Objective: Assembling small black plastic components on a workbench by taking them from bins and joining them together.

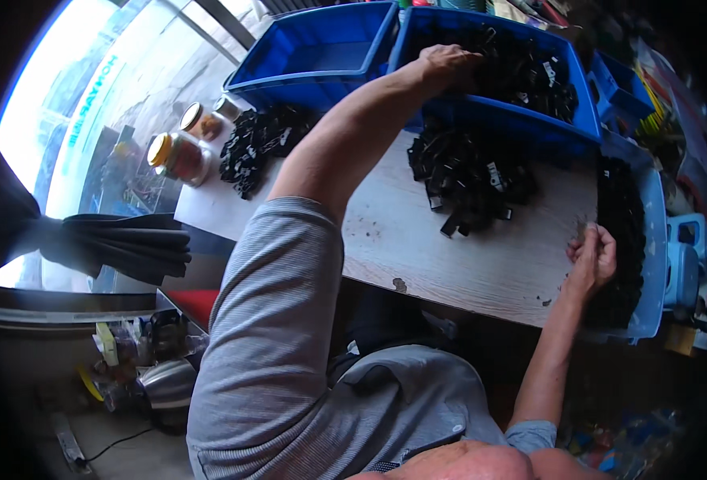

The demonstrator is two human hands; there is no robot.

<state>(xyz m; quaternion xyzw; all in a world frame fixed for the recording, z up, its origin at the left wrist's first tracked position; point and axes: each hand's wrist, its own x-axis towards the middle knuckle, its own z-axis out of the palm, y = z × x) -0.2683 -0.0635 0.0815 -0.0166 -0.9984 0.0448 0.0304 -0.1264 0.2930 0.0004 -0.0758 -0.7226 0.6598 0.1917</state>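
Note:
My left hand (pixel 448 61) reaches over the rim of a blue bin (pixel 521 128) at the far side of the table. Its fingertips merge with the dark black parts (pixel 521 68) inside, so their grip is hidden. At the table's right edge, my right hand (pixel 595 260) is closed, its thumb and fingers drawn together around something small and blurred. A pile of small black clip-like pieces (pixel 461 172), some with bright metal bits, lies on the table (pixel 457 264) in front of the bin. Close to my right hand stands a translucent blue tub (pixel 653 240) holding many black pieces.
An empty-looking blue bin (pixel 321 60) stands at the far left. Another black pile (pixel 249 148) lies near two lidded jars, one with a yellow cap (pixel 160 150). A small blue bin (pixel 621 88) sits at the far right. A dark curtain (pixel 121 240) hangs at left.

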